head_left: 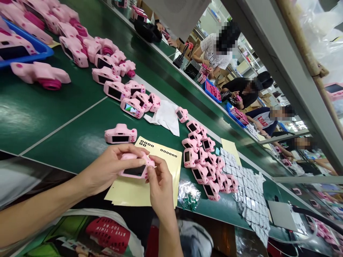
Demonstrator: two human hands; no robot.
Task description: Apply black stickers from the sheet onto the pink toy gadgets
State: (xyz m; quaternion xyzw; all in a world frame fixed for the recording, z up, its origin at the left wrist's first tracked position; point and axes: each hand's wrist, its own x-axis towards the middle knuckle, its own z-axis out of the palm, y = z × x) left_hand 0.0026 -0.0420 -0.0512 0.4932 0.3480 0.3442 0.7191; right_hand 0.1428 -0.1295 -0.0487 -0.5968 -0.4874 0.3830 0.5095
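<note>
Between my two hands is a pink toy camera (134,171), its dark screen facing me. My left hand (115,162) grips its left side and top, the thumb lying across the back above the screen. My right hand (160,178) pinches its right end near the buttons. Below the camera lies a yellow sheet (163,178) bearing small black rectangular stickers (168,153). Just beyond my left hand, another pink toy camera (120,135) stands on the green table (80,132), screen towards me.
Pink cameras (206,160) crowd the right, near rows of silvery-white pieces (249,192) and a clear bag (189,194) of green bits. A white cloth (164,116) lies ahead. More cameras and a blue tray (43,51) are at left. Several people work across the table.
</note>
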